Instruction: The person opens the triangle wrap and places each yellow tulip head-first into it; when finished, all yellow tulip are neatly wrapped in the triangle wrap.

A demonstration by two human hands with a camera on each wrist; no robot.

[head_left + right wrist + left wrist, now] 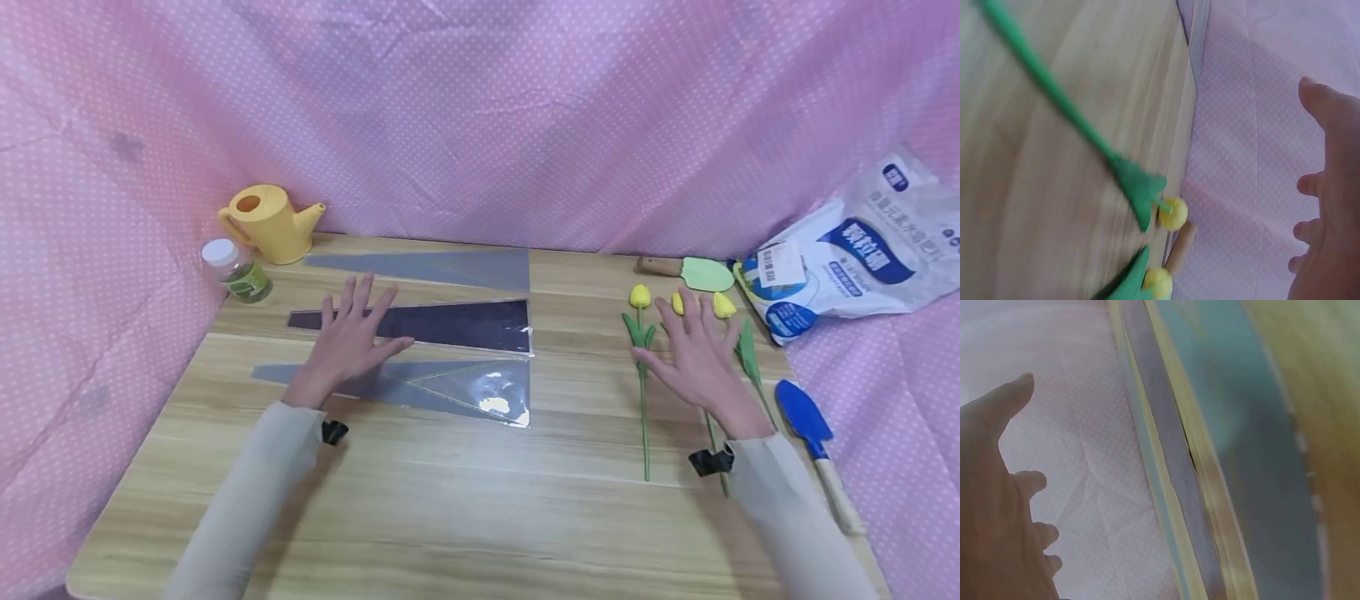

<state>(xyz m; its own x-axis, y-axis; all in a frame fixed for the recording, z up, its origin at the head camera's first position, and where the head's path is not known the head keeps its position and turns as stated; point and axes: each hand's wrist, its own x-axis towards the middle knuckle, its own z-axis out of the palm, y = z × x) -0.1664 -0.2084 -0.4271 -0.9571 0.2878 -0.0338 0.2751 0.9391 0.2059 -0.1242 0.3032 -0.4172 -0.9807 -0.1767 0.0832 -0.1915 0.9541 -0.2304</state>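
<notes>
My left hand (348, 346), fingers spread, is over the plastic wrapping sheets at the left of the table. They are a dark sheet (465, 325), a grey-blue clear sheet (480, 387) nearer me and another grey-blue sheet (450, 267) behind. Nothing is in that hand. On the right, my right hand (701, 358) spreads its fingers above several yellow artificial tulips, partly hiding them. The leftmost tulip (640, 297) lies in plain sight with its green stem. In the right wrist view the hand (1335, 200) is apart from the tulip stem (1054, 90) and holds nothing.
A yellow watering can (273, 229) and a white-capped jar (236, 271) stand at the back left. At the right are a green trowel (707, 274), a blue trowel (806, 412) and a white printed bag (855, 250). A pink dotted curtain (480, 125) surrounds the wooden table (465, 517).
</notes>
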